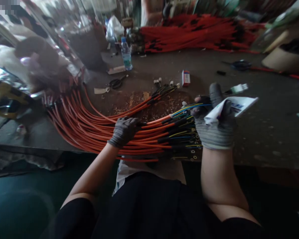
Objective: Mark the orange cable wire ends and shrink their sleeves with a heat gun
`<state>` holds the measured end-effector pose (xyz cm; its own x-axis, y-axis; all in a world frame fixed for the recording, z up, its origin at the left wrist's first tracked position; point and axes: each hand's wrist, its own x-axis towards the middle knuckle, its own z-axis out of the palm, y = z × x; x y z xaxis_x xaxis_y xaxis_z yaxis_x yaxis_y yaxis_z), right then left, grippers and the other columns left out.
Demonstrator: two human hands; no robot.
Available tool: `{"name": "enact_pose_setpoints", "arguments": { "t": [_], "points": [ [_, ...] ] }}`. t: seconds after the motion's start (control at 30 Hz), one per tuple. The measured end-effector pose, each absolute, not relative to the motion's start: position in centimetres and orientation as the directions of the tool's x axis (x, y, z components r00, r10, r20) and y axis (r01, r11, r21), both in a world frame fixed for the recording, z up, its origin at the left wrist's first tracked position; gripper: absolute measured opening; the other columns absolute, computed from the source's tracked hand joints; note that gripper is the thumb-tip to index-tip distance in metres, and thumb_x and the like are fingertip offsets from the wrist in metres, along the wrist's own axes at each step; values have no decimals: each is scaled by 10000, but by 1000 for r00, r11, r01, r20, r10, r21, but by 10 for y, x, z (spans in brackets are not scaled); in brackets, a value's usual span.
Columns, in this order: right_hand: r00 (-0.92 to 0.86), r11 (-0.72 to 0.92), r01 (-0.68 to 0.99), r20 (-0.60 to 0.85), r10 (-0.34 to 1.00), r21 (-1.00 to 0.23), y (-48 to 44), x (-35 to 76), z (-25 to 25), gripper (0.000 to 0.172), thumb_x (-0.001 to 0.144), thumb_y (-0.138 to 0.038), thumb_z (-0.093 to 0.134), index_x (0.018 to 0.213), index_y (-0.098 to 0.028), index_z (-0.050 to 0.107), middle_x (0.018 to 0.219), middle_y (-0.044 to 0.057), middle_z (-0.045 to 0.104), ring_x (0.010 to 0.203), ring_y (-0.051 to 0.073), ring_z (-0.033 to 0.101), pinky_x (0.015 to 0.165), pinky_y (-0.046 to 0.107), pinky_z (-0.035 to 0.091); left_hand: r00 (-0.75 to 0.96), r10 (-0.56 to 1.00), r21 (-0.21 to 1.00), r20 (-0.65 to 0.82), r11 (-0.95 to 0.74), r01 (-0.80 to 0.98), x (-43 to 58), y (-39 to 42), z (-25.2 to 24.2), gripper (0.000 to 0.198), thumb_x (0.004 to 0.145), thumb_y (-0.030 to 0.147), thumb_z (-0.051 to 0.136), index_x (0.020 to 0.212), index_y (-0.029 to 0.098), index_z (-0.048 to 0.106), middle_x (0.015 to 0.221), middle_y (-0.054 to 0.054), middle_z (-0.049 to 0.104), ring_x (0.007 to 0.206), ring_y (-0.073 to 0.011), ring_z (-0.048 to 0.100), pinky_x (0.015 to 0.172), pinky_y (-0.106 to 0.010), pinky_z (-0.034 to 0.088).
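**Fanned leads loose under a half-open right hand**

My left hand [124, 131], in a grey knit glove, lies palm down at 11 o'clock from my chest, its fingers curled shut over the orange cable bundle [89, 129]. That bundle sweeps from 9 o'clock across to 1 o'clock in front of me. My right hand [215, 126], also gloved, is half open at 1 o'clock with the thumb [215, 94] lifted. A folded white paper packet [230, 109] sits against it, but I cannot tell whether I am pinching it or it is only resting there.

Just under that hand, the thin yellow and blue leads [186, 132] and black-sleeved cable ends [176, 132] fan out loosely, with small ring terminals [193, 157] at the bench edge. These are the weak spot: if my left hand drags the bundle, the fine leads could snag on each other or strain at their sleeves. The terminals could also slip over the edge, and the packet could fall among the ends if my grip is only light.

Farther out, at 12 o'clock, black-handled scissors [117, 83] lie on the workbench [264, 139], where a careless sweep of cable could catch them. A co-worker [35, 56] sits blurred at 10 o'clock, close enough to the bundle's far end to tug it by accident.
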<state>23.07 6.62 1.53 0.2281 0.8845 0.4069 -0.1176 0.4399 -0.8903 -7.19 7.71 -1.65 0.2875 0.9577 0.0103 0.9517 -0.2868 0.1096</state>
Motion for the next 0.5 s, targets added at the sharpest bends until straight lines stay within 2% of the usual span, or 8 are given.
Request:
{"name": "enact_pose_setpoints", "arguments": {
  "t": [0.13, 0.2, 0.23, 0.3, 0.37, 0.43, 0.5],
  "points": [
    [154, 404, -294, 374, 914, -866, 60, 234, 6, 435, 922, -568, 488, 1241, -335, 672, 1098, 43, 718, 792, 150, 653, 713, 299, 565, 475, 857, 489, 199, -507, 710, -18, 80, 0, 199, 899, 292, 642, 1056, 195, 717, 1018, -67, 751, 966, -203, 692, 896, -312, 521],
    [132, 354, -354, 328, 935, -866, 57, 235, 3, 447, 924, -573, 485, 1256, -333, 663, 1082, 35, 724, 796, 145, 661, 717, 297, 577, 505, 830, 619, 238, -530, 579, 4, 81, 3, 198, 911, 257, 611, 1062, 181, 714, 980, -53, 748, 892, -169, 691, 830, -268, 535],
    [119, 312, -379, 288, 950, -871, 55, 237, 2, 457, 918, -587, 494, 1266, -340, 657, 1095, 30, 727, 803, 147, 670, 723, 308, 588, 511, 825, 645, 242, -530, 551, 12, 83, 1, 213, 923, 254, 591, 1081, 178, 712, 989, -54, 745, 898, -165, 689, 836, -262, 537],
    [163, 284, -369, 239, 957, -885, 50, 249, -3, 445, 906, -612, 516, 1240, -360, 669, 1154, 20, 720, 860, 163, 695, 744, 348, 609, 521, 832, 613, 190, -515, 599, 20, 88, -8, 277, 922, 280, 603, 1161, 176, 697, 1106, -83, 727, 1016, -189, 679, 918, -281, 530],
    [316, 369, -262, 282, 906, -892, 44, 268, -10, 375, 901, -608, 539, 1158, -392, 706, 1203, 1, 704, 941, 181, 708, 759, 373, 620, 529, 848, 503, 32, -471, 725, 19, 101, -21, 377, 903, 313, 645, 1255, 182, 663, 1245, -104, 684, 1137, -212, 646, 993, -288, 508],
    [430, 444, -157, 343, 835, -882, 41, 283, -17, 332, 925, -591, 509, 1106, -416, 725, 1223, -14, 692, 1019, 191, 706, 775, 382, 623, 488, 864, 385, -123, -412, 826, 14, 123, -32, 420, 917, 324, 625, 1313, 184, 629, 1282, -110, 664, 1139, -214, 643, 990, -281, 507],
    [423, 449, -162, 350, 836, -878, 42, 284, -23, 366, 950, -586, 460, 1118, -398, 725, 1235, 1, 691, 1084, 199, 696, 794, 385, 620, 398, 903, 292, -161, -341, 893, 9, 151, -37, 418, 964, 307, 527, 1350, 162, 596, 1303, -147, 638, 1116, -237, 645, 970, -318, 508]
  ]
}}
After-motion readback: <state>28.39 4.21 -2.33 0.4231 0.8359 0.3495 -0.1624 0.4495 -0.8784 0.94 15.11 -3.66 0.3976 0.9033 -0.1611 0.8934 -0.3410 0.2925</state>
